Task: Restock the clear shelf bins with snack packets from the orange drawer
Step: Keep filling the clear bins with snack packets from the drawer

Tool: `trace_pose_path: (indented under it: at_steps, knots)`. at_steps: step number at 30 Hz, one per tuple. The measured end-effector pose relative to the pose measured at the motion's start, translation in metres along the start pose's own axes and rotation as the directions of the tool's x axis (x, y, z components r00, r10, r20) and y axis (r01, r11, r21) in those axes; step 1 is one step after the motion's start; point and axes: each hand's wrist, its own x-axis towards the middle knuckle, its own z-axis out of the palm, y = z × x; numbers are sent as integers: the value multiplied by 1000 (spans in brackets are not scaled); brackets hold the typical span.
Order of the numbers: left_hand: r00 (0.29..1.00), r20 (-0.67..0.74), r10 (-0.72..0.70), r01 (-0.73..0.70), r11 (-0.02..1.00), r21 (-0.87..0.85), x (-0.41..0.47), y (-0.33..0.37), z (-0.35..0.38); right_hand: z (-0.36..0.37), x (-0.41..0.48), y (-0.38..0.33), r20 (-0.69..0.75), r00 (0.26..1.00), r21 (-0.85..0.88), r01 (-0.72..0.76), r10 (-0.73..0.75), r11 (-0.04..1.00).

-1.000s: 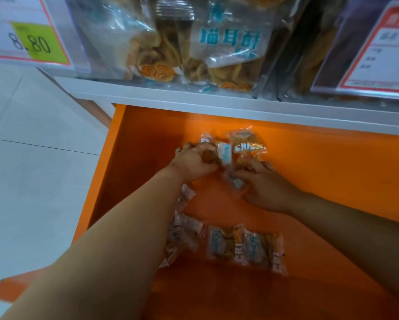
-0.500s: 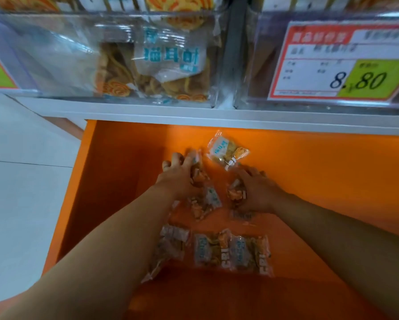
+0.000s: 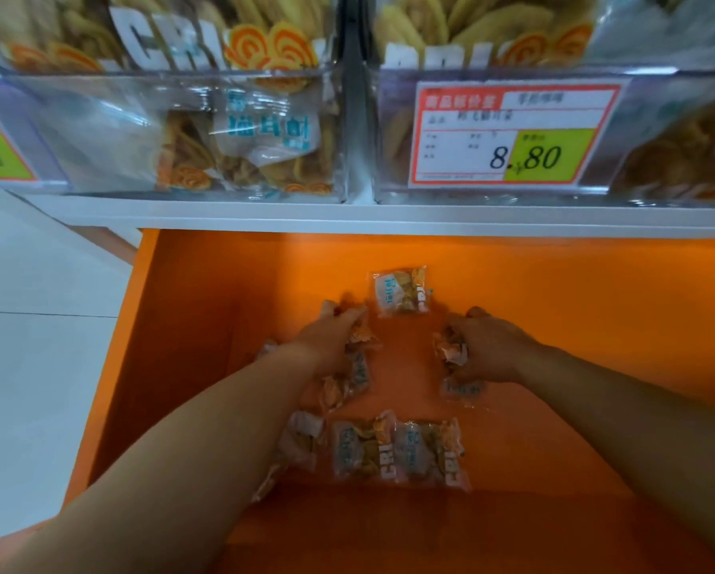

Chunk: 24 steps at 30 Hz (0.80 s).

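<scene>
**Orange drawer** (image 3: 206, 325): standing pulled open beneath the white shelf edge (image 3: 264, 219), with loose snack packets lying on its floor.

**Left hand** (image 3: 331, 341): reaching in from the near left. Its fingers are curling round the left bunch of packets (image 3: 360, 354) and gripping it at the middle of the drawer floor.

**Right hand** (image 3: 488, 350): reaching in from the near right. Its fingers are clenching round the right bunch of packets (image 3: 451, 350), which is crumpling in the grasp.

**Flat packet** (image 3: 461, 389): lying at the near edge of the right hand. Whether the hand is holding it cannot be told.

**Far packet** (image 3: 401, 290): lying alone on the drawer floor, beyond the two hands and between them, touching neither.

**Near-left packet** (image 3: 364, 449) and **near-right packet** (image 3: 430, 451): lying side by side with their edges meeting, on the near side of both hands.

**Half-hidden packet** (image 3: 302, 439): lying just left of that pair, partly covered by the left forearm.

**Left clear bin** (image 3: 99, 130) and **right clear bin** (image 3: 658, 138): sitting on the shelf above the drawer, each holding bags of swirl-patterned snacks.

**Price label** (image 3: 509, 136): hanging on the front of the right clear bin and reading 8.80.

**Tiled floor** (image 3: 28, 366): showing pale to the left of the drawer.
</scene>
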Motion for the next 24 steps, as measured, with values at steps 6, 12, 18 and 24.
trace_pose_path:
  at_steps: [6,12,18,24]
  knots:
    - [998,29,52,-54,994,94,-40,28,-26,-33,-44,-6,71,992,-39,107,-104,993]
    - [964,-92,249,-228,954,197,-116,80,-70,-82,-128,-20,-93,976,-106,185,-195,977]
    - [834,-264,485,-431,871,236,-209,135,-115,-133,-235,-34,-254,924,-180,245,-286,953]
    - [652,-436,620,-540,784,307,-290,188,-164,-191,-329,-19,-537,808,-131,202,-241,970]
